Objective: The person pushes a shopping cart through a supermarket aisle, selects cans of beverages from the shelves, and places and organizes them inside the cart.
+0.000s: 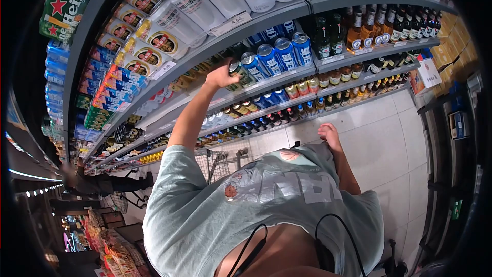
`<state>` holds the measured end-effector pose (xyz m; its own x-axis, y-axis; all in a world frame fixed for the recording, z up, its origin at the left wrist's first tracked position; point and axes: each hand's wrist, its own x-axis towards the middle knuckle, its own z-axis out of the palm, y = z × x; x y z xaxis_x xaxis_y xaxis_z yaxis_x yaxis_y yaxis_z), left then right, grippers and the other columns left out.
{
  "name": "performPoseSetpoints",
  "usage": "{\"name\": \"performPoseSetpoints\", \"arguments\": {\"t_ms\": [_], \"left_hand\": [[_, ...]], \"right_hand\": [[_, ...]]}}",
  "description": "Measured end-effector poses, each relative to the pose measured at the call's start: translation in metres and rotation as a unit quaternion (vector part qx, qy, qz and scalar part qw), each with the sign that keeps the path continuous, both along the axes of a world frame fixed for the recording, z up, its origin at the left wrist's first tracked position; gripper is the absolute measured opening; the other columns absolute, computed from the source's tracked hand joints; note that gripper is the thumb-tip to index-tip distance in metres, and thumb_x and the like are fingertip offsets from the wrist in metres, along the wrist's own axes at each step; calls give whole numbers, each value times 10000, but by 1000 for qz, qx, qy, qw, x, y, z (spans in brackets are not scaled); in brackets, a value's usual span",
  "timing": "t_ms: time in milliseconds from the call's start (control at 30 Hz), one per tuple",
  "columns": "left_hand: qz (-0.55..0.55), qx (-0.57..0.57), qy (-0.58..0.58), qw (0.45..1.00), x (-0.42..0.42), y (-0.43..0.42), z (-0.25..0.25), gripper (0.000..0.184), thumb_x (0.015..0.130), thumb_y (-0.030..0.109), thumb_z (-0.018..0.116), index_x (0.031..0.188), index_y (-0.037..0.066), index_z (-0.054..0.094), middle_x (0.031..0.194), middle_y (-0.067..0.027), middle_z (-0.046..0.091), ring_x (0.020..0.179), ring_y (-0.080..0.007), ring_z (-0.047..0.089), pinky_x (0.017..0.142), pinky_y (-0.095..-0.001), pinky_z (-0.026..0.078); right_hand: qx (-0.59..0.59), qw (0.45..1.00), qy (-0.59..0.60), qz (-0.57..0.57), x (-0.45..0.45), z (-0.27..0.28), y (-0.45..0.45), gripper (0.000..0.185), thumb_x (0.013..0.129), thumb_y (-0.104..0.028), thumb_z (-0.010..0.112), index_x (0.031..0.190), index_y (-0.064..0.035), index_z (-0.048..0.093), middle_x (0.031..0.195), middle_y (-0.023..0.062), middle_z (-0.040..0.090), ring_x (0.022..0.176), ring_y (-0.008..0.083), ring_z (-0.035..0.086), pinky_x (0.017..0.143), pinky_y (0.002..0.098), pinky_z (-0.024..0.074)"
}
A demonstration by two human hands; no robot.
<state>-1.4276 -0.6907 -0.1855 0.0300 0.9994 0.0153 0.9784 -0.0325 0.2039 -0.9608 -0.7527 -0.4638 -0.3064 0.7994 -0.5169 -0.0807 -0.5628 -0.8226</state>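
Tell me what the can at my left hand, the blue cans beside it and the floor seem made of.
The green can at your left hand: probably thin, slightly shiny metal, with a silvery top rim. The blue cans: likely printed aluminium, glossy, with bright metallic lids. The floor: pale, smooth squares with thin joints, perhaps ceramic or stone tile; I can't tell which.

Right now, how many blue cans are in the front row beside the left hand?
4. The first blue can is closest to the left hand; the second, third and fourth follow rightward. Others behind are partly hidden.
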Motion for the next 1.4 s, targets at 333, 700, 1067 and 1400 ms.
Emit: {"name": "performPoseSetpoints", "arguments": {"t_ms": [333,700,1067,1400], "left_hand": [[-27,-42,-27,998,-15,5,-1,933,754,473,797,1425,-45,406,1351,-297,530,1260,-389,530,1074,-414,422],[-54,-13,-16,998,-21,6,-8,958,725,488,803,1418,-46,414,1300,-300,572,1226,-397,561,1037,-421,448],[65,-76,92,991,13,-14,22,904,667,630,728,1398,137,535,1117,-194,705,1070,-374,662,910,-451,541],[-8,99,137,986,-7,-78,50,782,682,628,737,1240,112,551,894,-156,720,809,-359,704,662,-464,567]], "right_hand": [[22,999,23,-19,-4,-8,0,225,974,-284,447,949,-114,592,830,7,598,797,150,657,682,316,480],[20,999,31,-24,-5,-13,-1,234,975,-262,423,865,-114,568,778,9,564,761,162,654,648,281,492],[11,998,16,-61,-7,3,-5,293,977,-371,460,986,-109,590,800,16,607,757,174,636,687,342,490],[146,985,-21,84,-69,80,-14,291,1052,-317,449,989,-76,601,847,19,647,779,111,628,693,260,461]]}}
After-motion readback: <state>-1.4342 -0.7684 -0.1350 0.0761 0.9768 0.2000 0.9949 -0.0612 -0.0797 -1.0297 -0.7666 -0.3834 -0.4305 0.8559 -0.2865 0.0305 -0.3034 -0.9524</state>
